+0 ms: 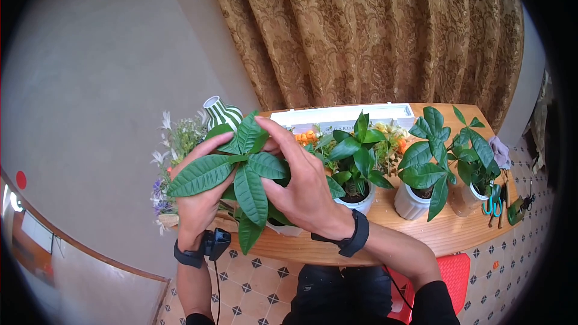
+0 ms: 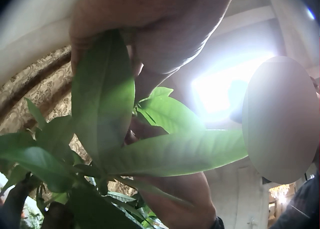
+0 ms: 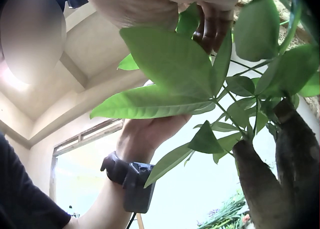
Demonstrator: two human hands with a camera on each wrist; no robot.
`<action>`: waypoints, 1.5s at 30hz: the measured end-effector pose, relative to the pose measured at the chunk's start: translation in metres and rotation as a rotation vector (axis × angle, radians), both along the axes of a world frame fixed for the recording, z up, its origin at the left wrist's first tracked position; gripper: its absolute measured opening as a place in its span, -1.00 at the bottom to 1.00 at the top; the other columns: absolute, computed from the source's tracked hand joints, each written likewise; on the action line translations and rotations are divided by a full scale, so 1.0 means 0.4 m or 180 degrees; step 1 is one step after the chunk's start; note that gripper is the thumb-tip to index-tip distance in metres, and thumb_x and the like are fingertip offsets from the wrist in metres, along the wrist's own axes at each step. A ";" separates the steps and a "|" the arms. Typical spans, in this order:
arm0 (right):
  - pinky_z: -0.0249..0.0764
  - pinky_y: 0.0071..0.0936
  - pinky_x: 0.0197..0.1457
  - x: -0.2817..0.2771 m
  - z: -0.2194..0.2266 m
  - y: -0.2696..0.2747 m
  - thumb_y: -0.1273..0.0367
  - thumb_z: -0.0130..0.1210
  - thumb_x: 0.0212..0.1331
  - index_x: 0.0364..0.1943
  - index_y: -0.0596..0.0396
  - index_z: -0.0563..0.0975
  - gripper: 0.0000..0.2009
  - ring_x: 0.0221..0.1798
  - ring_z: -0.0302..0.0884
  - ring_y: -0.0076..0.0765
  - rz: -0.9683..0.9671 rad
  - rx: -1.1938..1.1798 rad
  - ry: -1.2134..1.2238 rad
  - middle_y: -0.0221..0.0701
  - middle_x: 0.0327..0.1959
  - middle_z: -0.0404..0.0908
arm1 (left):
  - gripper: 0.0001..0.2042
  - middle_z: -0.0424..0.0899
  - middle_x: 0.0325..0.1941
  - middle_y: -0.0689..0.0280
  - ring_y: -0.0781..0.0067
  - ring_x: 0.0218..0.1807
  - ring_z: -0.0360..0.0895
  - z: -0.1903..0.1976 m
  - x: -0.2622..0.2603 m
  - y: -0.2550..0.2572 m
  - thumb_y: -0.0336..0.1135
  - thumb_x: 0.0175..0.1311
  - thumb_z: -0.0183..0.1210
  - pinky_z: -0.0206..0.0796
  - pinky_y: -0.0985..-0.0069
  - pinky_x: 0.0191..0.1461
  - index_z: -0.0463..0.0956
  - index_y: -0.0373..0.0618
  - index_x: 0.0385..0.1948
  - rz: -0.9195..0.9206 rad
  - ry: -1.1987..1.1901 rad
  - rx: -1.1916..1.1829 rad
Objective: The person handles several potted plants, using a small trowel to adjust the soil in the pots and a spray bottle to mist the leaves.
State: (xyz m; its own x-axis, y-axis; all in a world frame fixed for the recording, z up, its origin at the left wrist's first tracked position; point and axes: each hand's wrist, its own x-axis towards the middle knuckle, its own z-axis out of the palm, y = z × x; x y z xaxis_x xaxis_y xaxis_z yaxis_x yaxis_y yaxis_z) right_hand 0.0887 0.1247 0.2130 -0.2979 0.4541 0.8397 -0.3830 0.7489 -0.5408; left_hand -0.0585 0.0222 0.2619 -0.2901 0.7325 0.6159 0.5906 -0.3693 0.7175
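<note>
Both hands cup the foliage of a potted plant [image 1: 250, 195] with broad, glossy green leaves at the left of the table. My left hand [image 1: 195, 206] lies along its left side, a fingertip over an upper leaf. From the right, my right hand [image 1: 306, 191] curves toward the same cluster, its thumb by the middle leaves and index finger near the top leaf. Leaves hide several fingertips. Thick cut stems [image 3: 257, 184] show below the leaves in the right wrist view. Large leaves [image 2: 104, 91] cross in front of the hands in the left wrist view.
Other potted plants [image 1: 361, 159] stand to the right on the wooden table [image 1: 385, 232]. Behind are a striped vase [image 1: 221, 112] and a long white planter box [image 1: 367, 112]. Purple and white flowers [image 1: 161, 186] edge the left. Blue-handled scissors [image 1: 494, 203] lie at the right.
</note>
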 end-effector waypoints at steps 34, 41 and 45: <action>0.52 -0.38 -0.40 0.479 -0.398 -0.124 0.51 0.25 0.23 -0.08 0.20 0.69 -0.81 -0.50 0.62 -0.26 -0.0778 -0.0984 -0.1934 -0.27 -0.48 0.65 | -0.29 0.61 0.13 0.14 0.25 0.14 0.59 -0.399 0.085 -0.052 -0.27 -0.05 0.62 0.44 0.29 0.20 0.45 -0.29 0.15 0.0431 -0.0683 -0.2088; 0.59 -0.51 -0.33 0.495 -0.471 -0.120 0.54 0.23 0.25 -0.12 0.25 0.71 -0.85 -0.41 0.72 -0.39 -0.0750 -0.1558 -0.2172 -0.26 -0.40 0.74 | -0.51 0.72 -0.10 0.17 0.30 -0.14 0.66 -0.429 0.076 -0.038 -0.10 0.12 0.55 0.51 0.35 -0.07 0.58 -0.27 -0.08 0.0595 0.0608 -0.1281; 0.55 -0.48 -0.36 0.484 -0.498 -0.119 0.53 0.23 0.25 -0.17 0.24 0.71 -0.88 -0.47 0.68 -0.36 -0.0795 -0.1752 -0.2069 -0.27 -0.42 0.72 | -0.32 0.65 0.07 0.15 0.21 0.07 0.63 -0.482 0.026 -0.040 -0.24 -0.08 0.65 0.47 0.28 0.16 0.50 -0.28 0.10 0.0875 0.0711 -0.1510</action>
State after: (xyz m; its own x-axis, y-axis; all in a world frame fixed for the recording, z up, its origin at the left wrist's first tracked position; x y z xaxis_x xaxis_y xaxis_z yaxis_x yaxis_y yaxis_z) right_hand 0.2821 0.0771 0.0138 -0.4781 0.8592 0.1822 0.2652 0.3389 -0.9027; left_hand -0.0479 0.0063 0.0693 -0.4093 0.8590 0.3075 0.7751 0.1495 0.6140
